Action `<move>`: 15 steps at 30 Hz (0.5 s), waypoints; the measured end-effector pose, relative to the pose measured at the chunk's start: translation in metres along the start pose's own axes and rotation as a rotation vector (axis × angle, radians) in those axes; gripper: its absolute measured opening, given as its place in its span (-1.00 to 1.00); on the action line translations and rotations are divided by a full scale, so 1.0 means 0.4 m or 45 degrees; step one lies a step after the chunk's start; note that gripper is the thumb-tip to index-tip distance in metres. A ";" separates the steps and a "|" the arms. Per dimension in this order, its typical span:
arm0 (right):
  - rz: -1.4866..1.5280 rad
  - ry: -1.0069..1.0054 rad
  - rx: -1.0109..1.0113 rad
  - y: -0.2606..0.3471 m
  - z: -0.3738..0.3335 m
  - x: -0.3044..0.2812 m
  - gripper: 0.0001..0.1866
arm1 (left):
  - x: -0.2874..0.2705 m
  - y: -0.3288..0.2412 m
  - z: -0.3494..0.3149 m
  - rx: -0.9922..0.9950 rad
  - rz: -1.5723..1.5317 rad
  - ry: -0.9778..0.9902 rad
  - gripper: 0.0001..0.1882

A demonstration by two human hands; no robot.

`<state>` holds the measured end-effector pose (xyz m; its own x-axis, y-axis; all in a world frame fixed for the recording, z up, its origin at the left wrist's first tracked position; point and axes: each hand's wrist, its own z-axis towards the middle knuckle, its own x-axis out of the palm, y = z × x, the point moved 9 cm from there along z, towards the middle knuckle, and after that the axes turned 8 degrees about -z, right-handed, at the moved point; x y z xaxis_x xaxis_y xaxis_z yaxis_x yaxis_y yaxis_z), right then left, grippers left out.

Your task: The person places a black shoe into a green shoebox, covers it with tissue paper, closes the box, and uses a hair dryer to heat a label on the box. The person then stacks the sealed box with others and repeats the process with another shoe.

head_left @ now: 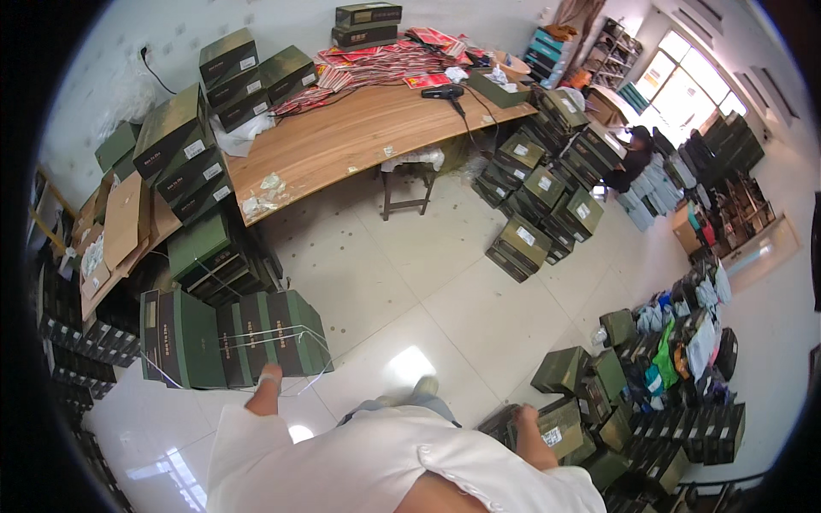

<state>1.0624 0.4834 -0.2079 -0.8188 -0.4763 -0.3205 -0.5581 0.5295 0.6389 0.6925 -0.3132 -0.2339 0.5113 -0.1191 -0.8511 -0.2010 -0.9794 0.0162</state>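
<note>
At the lower left lies a bundle of green shoe boxes [198, 342], bound with white string [289, 328]. My left hand [271, 376] is closed at the bundle's near edge, with the string in its grip. On my right, my right hand [524, 415] is closed against other green boxes [560, 424] that crowd beside my leg. What its fingers hold is hidden. Both arms hang low and apart, on either side of my white top [351, 453].
A wooden table [342, 137] across the far side bears red printed packets [376, 67], a black hair dryer [443, 91] and stacked boxes. A stool [407, 192] stands under it. More box stacks [522, 244] line both sides. A person [634, 158] is at the far right.
</note>
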 end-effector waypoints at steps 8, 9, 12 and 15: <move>-1.363 1.296 -1.149 0.125 -0.075 0.898 -0.70 | 0.205 -0.349 -0.313 -0.501 -0.542 0.615 -0.68; -1.326 1.428 -1.372 0.164 -0.129 0.957 -0.71 | 0.186 -0.409 -0.290 -0.510 -0.574 0.642 -0.67; -1.684 1.732 -1.592 0.233 -0.019 1.068 -0.65 | 0.073 -0.520 -0.185 -0.503 -0.540 0.687 -0.66; -1.789 1.228 -0.919 0.562 0.011 1.063 -0.55 | 0.025 -0.565 -0.075 -0.587 -0.512 0.697 -0.63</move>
<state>0.5882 0.4029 -0.2038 0.6358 -0.5706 -0.5197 -0.3056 -0.8045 0.5093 0.7679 -0.0981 -0.2304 0.8304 0.3094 -0.4634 0.3868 -0.9187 0.0799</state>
